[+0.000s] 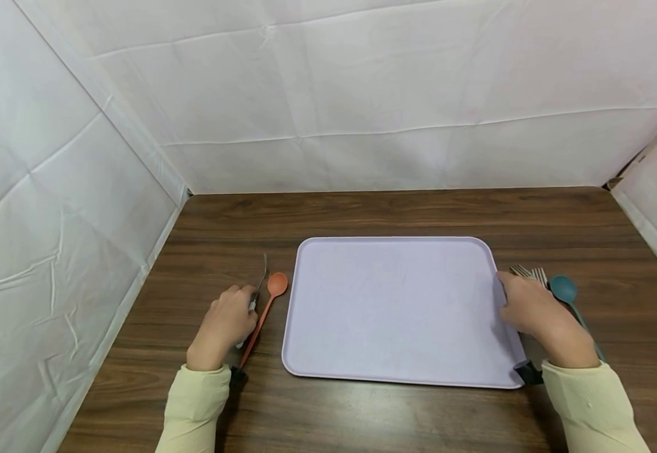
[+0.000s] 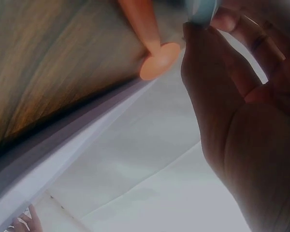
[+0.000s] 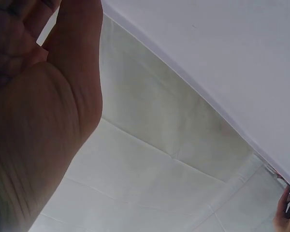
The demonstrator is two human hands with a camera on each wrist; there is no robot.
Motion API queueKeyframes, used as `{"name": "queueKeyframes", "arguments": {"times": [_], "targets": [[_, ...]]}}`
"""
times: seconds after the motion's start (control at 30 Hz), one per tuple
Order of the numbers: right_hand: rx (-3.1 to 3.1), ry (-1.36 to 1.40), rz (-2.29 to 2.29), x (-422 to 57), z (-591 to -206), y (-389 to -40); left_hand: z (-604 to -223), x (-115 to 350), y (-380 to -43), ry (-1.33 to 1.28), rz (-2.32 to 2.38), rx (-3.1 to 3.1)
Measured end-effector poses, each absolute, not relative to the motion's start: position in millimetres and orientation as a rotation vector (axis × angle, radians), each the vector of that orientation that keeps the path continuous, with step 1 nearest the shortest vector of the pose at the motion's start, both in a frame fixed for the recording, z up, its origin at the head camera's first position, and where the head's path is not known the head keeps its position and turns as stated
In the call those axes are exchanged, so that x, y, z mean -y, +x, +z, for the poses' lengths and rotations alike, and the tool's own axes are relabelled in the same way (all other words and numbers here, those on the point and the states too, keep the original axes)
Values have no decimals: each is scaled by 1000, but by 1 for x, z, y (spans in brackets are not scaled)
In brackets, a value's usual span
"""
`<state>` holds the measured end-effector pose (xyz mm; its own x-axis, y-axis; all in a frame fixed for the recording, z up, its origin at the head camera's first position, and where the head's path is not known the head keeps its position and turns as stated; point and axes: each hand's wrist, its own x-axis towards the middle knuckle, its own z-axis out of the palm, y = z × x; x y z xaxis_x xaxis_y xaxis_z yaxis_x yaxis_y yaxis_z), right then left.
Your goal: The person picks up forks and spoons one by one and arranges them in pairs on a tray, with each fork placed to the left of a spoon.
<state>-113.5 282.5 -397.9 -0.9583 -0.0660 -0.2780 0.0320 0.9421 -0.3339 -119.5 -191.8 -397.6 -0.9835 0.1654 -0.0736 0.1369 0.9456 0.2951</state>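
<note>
My left hand (image 1: 229,322) pinches a fork (image 1: 261,277), seen nearly edge-on, over the table left of the lavender tray. Its pale handle (image 2: 201,10) shows between thumb and finger in the left wrist view. An orange spoon (image 1: 277,284) lies close beside that hand, bowl toward the far side. Across the tray (image 1: 396,311), my right hand (image 1: 535,309) grips the right rim, thumb and forefinger at the edge. Two forks (image 1: 540,275) stick out beyond the right hand, their handles mostly hidden under it. A teal spoon (image 1: 563,288) lies just right of them.
The tray lies flat on a dark wooden table (image 1: 396,214). White sheeting (image 1: 362,88) hangs behind the table's far edge and along both sides. Black straps (image 1: 528,372) sit at the wrists, the right one overlapping the tray's near right corner.
</note>
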Motion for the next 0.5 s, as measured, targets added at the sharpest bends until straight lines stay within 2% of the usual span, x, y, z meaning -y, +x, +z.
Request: {"name": "queueKeyframes", "arguments": {"times": [0.5], "targets": [[-2843, -88, -461, -285, -398, -114, -393, 186, -120, 299, 479, -3057]]}}
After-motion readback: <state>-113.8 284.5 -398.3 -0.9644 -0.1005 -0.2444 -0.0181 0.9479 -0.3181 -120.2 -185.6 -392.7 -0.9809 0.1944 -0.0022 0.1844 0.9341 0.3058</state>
